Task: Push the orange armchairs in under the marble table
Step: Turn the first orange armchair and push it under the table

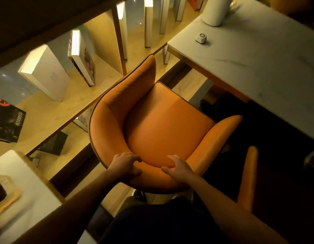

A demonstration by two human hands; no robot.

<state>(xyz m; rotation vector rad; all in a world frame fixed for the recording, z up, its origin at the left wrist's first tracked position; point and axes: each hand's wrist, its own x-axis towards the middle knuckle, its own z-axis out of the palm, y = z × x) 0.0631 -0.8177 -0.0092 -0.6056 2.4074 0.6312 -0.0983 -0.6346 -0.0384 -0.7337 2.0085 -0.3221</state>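
Observation:
An orange armchair (163,127) with a curved back and dark piping stands below me, its open front facing the white marble table (258,64) at the upper right. The seat is outside the table's edge, with a gap of dark floor between them. My left hand (126,165) grips the top of the chair's backrest, fingers curled over its inner side. My right hand (179,169) grips the same backrest rim a little to the right. A second orange armchair (247,176) shows only one arm at the lower right.
A lit wooden shelf (64,106) with upright books runs along the left, close to the chair's left arm. On the marble table stand a white cylinder (216,11) and a small white device (201,38). Another pale table (20,194) sits at the lower left.

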